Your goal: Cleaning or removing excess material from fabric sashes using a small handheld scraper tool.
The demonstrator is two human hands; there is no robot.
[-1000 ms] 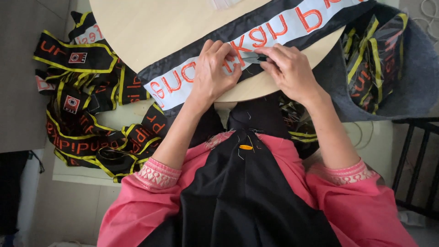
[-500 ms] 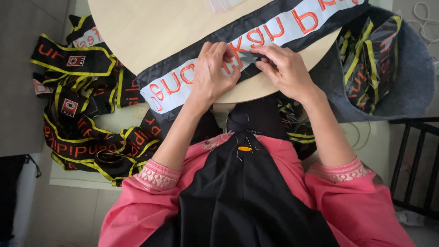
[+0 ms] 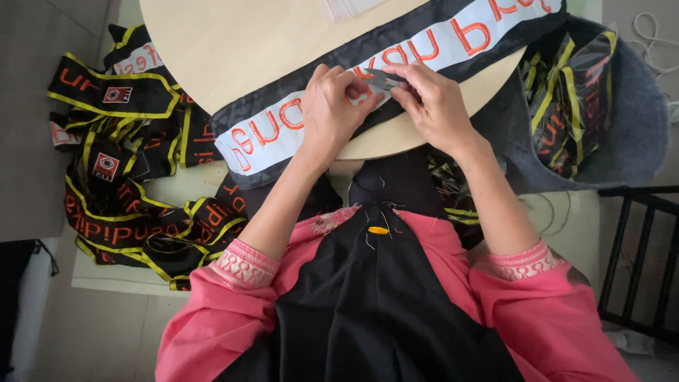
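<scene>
A black sash (image 3: 396,67) with a white band and orange letters is laid slantwise across a round pale table (image 3: 233,49), one end hanging over the near edge, the other running off the top right; a small grey tool (image 3: 382,79) is held against the band near its middle; whether it is a blade or a clipper cannot be told. The left hand (image 3: 338,106) is pressed onto the sash, its fingers curled and drawn together at the tool's left end; the right hand (image 3: 435,102) is closed in a pinch on the tool's right end, its fingertips touching the band. Both forearms are bare up to pink sleeves (image 3: 233,283) with patterned cuffs; a black garment (image 3: 375,311) is worn over the pink. A heap of black sashes with yellow edging (image 3: 127,184) is seen left of the table, on a pale surface below it; more such sashes (image 3: 566,99) are seen in a grey felt basket (image 3: 636,120) at the right; a black chair frame (image 3: 636,262) is seen at the lower right.
</scene>
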